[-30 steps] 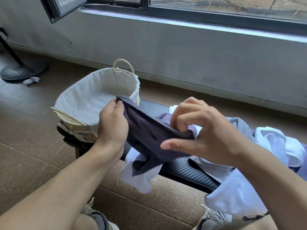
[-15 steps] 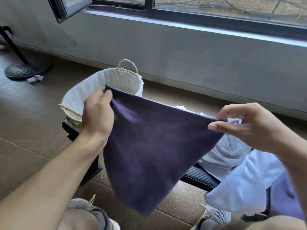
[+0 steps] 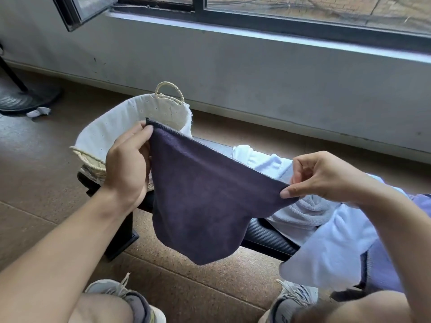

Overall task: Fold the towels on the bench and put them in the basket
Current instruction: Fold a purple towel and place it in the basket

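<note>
A dark purple towel [image 3: 205, 201] hangs spread out in the air in front of the black bench [image 3: 263, 236]. My left hand [image 3: 128, 166] pinches its upper left corner. My right hand [image 3: 326, 176] pinches the upper right corner between thumb and forefinger. The towel's lower edge droops to a point below the bench seat. A woven basket [image 3: 86, 157] with a white cloth lining stands on the bench's left end, behind my left hand. A heap of pale blue and white towels [image 3: 321, 224] lies on the bench to the right, partly hanging over its front edge.
A grey wall with a window sill runs behind the bench. A round black stand base [image 3: 28, 99] and a small white scrap [image 3: 38, 111] lie on the brown floor at far left. My knees and grey shoes [image 3: 296, 297] are at the bottom.
The bunched dark towel has been pulled open between my hands. My right hand moved right along the top edge to its corner, and the towel now hangs flat.
</note>
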The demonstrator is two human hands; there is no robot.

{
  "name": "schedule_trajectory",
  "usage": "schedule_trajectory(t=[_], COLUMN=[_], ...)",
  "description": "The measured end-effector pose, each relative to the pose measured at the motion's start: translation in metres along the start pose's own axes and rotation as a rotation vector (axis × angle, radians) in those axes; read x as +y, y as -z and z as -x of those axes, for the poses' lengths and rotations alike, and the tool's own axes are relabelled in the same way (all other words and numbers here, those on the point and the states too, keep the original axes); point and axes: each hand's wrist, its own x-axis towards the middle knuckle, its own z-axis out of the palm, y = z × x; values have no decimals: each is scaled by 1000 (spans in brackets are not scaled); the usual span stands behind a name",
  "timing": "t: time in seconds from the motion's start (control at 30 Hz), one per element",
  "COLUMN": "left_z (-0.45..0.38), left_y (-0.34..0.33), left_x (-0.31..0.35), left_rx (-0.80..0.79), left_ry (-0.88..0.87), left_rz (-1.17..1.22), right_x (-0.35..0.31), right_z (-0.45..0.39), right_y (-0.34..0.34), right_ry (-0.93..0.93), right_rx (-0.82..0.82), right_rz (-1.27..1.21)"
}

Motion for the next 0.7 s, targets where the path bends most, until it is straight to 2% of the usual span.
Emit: schedule_trajectory(t=[0.17, 0.23, 0.4, 0.57, 0.63, 0.7], left_z=[4, 5, 3, 2, 3, 2], left_y=[2, 1, 1, 1, 2, 12], left_x=[3, 2, -1, -5, 0, 8], left_rx=[-89, -120, -110, -77, -157, -373], left_ry=[9, 8, 8, -3, 50, 202], left_rz=[87, 111, 65, -82, -2, 162], right_x=[0, 0, 1, 10, 11, 11], right_z=[5, 6, 6, 3, 3, 6], right_y=[-6, -10, -8, 2, 6, 12], right_ry=[-114, -108, -115, -89, -40, 8], right_rx=[-328, -409, -436, -274, -262, -283], right_rz=[-24, 13, -77, -181, -183, -248])
